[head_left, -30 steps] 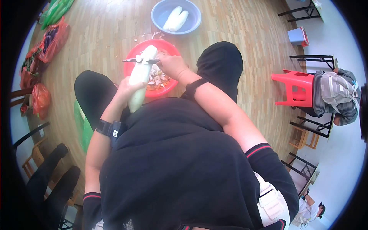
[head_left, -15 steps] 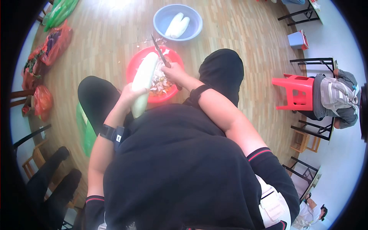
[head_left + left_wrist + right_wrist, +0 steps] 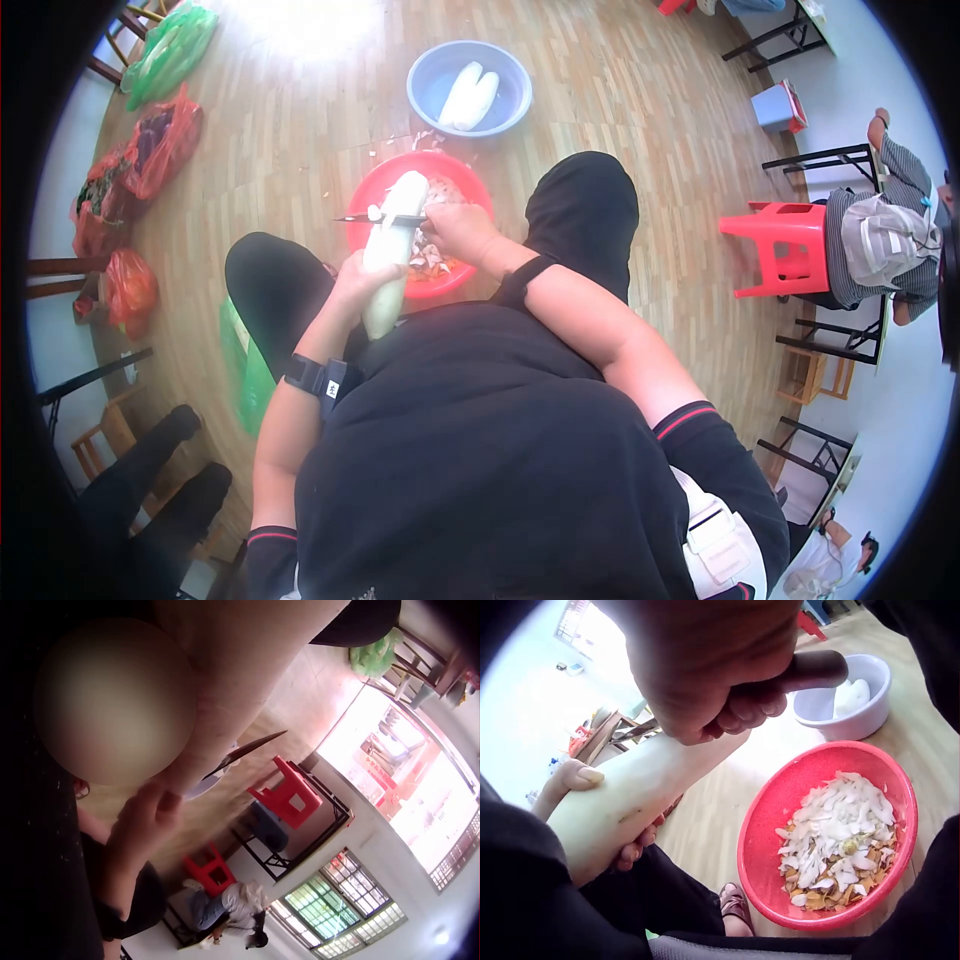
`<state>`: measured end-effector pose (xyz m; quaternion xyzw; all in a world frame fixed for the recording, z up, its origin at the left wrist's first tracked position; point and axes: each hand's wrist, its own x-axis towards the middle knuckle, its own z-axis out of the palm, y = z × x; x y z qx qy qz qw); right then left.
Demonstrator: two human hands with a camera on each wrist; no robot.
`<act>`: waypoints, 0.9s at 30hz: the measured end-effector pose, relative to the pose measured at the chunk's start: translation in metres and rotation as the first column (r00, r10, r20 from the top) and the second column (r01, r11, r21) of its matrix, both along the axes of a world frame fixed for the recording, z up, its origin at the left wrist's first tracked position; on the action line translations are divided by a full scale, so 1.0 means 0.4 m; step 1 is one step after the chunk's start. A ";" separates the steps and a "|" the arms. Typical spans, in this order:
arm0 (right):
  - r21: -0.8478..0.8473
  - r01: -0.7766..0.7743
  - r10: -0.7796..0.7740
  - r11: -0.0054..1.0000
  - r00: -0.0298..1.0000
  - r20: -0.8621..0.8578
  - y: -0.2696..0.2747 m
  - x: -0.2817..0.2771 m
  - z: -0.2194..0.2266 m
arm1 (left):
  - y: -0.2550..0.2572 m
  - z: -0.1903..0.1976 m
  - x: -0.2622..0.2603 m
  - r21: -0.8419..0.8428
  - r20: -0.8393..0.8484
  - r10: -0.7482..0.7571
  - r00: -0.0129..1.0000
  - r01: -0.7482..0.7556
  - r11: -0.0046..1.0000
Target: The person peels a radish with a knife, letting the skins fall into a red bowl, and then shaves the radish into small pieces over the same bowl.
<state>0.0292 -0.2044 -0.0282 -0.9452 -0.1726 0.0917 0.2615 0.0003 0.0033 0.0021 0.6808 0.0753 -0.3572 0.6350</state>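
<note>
My left hand (image 3: 360, 280) grips the lower part of a long white radish (image 3: 386, 295), its thumb lying along the side in the right wrist view. The radish tilts, with its far end over a red basin (image 3: 751, 832). My right hand (image 3: 462, 232) holds a knife (image 3: 404, 220) by its brown handle (image 3: 821, 669), the blade lying crosswise on the radish near its far end. A small white piece (image 3: 375, 213) sits at the blade. White shavings (image 3: 840, 817) lie over orange peelings (image 3: 817, 898) in the basin. In the left wrist view, a blurred round patch hides much.
Beyond the red basin stands a blue basin (image 3: 421, 110) with two white radishes (image 3: 470, 96) inside. A green bag (image 3: 246, 375) lies beside my left knee. Filled bags (image 3: 165, 150) line the left side; a red stool (image 3: 775, 240) and a seated person (image 3: 870, 240) are at right.
Half a second ago the knife was off the radish, its tip pointing away beside it; now the blade lies across the radish again, as it did one second ago. The left hand keeps its grip.
</note>
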 end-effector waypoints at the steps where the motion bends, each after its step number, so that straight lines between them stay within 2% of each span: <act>1: -0.029 -0.010 0.011 1.000 1.000 0.022 0.001 0.000 0.004 | 0.001 -0.001 -0.001 -0.006 0.008 -0.002 1.000 0.002 1.000; 5: -0.063 0.024 -0.019 0.998 0.996 0.087 -0.012 0.011 0.002 | -0.004 0.011 -0.002 -0.024 0.036 -0.024 0.999 0.025 0.999; 7: -0.073 0.087 -0.054 0.994 0.929 0.367 -0.007 0.015 -0.028 | -0.009 0.020 -0.004 -0.018 0.030 0.002 1.000 -0.001 1.000; 11: -0.076 0.117 -0.075 0.990 0.905 0.418 -0.026 0.033 -0.049 | -0.005 0.014 -0.004 0.006 -0.003 0.000 1.000 0.000 1.000; 12: -0.138 0.216 -0.190 0.967 0.965 0.181 -0.044 0.053 -0.045 | -0.003 0.009 -0.005 -0.021 -0.011 -0.015 1.000 0.015 1.000; 13: -0.220 0.293 -0.312 0.930 0.948 -0.060 -0.055 0.064 -0.041 | -0.002 0.008 -0.005 -0.046 -0.018 -0.031 0.999 0.030 0.998; 14: -0.217 0.298 -0.317 0.930 0.946 -0.060 -0.056 0.061 -0.041 | -0.001 0.009 -0.005 -0.043 -0.018 -0.036 0.999 0.035 0.998; 16: -0.174 0.272 -0.263 0.946 0.962 0.075 -0.053 0.051 -0.027 | -0.005 0.017 -0.003 -0.027 0.045 -0.013 0.999 0.015 1.000; 18: -0.131 0.254 -0.246 0.958 0.966 0.076 -0.045 0.044 -0.038 | -0.010 0.034 0.001 -0.046 0.038 0.020 0.999 -0.018 0.999; 20: -0.008 0.157 -0.155 0.988 0.981 0.115 -0.037 0.034 -0.036 | -0.010 0.031 -0.001 -0.063 0.024 0.059 0.998 -0.057 0.996; 22: 0.003 0.159 -0.158 0.987 0.980 0.117 -0.019 0.025 0.000 | -0.005 0.020 0.000 -0.009 0.026 0.050 0.998 -0.049 0.999; 24: -0.026 0.082 -0.064 0.996 0.910 0.410 -0.010 0.024 -0.003 | -0.006 0.015 -0.002 -0.015 0.030 0.051 0.998 -0.051 0.999; 25: -0.024 0.084 -0.067 0.996 0.910 0.410 -0.008 0.025 0.000 | -0.006 0.014 -0.003 -0.021 0.034 0.051 0.998 -0.050 0.999; 27: -0.057 0.058 -0.041 0.997 0.966 0.256 -0.005 0.027 0.004 | -0.007 0.016 -0.004 -0.039 0.035 0.053 0.998 -0.052 0.998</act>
